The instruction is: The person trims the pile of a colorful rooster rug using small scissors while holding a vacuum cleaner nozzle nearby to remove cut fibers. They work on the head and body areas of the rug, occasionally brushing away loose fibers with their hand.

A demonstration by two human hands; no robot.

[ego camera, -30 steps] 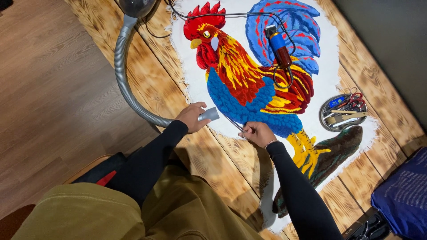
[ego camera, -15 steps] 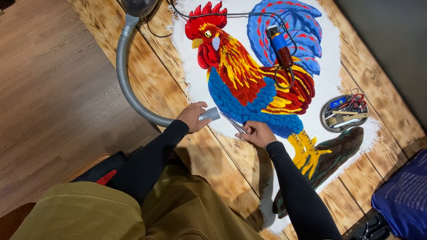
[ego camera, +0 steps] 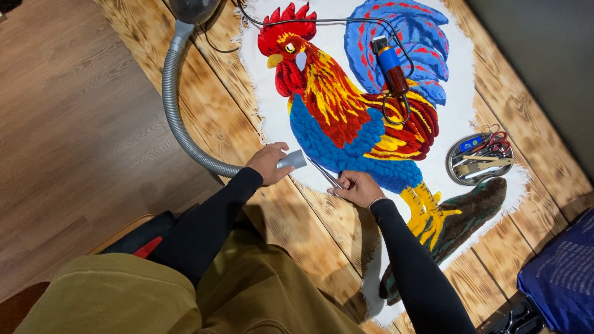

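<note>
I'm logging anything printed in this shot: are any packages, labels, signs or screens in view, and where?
No packages, signs or screens show.
Blue fabric: bottom right corner, dark blue with faint pale print, too small to make out.
Blue item in the round metal tray: right of the rooster rug, possibly labelled, unclear.

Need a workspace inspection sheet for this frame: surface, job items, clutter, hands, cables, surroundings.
Surface: scorched-look wooden board, lying on wood floor.
Job's things: tufted rooster rug on white backing; vacuum hose with its nozzle at the rug's lower edge; scissors at the blue breast.
Clutter: round metal tray holding scissors and small tools; blue-and-orange clipper lying on the rug.
Grippers: left hand grips the hose nozzle; right hand holds the scissors.
Cables: black cord runs across the rug to the clipper.
Surroundings: blue fabric at lower right; dark wall.
</note>
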